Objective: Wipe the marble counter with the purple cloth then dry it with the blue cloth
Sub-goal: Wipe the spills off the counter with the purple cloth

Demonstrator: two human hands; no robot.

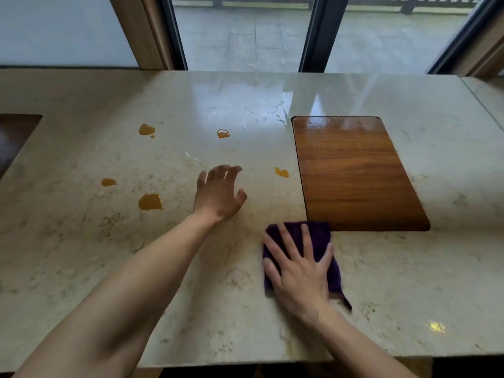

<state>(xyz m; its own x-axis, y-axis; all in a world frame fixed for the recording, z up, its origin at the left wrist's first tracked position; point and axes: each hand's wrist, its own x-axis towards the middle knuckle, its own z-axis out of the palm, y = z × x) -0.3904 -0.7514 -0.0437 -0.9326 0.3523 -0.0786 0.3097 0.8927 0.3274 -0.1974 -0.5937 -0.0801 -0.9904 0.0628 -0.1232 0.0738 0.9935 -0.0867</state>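
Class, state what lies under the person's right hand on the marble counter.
The right hand lies flat on the folded purple cloth, which rests on the marble counter. Counter beneath it is hidden.

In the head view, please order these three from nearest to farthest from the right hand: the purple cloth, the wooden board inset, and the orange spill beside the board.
1. Purple cloth, directly under the right hand.
2. Rectangular wooden board inset, just beyond the cloth, to the right.
3. Small orange spill, farther away, at the board's left edge.
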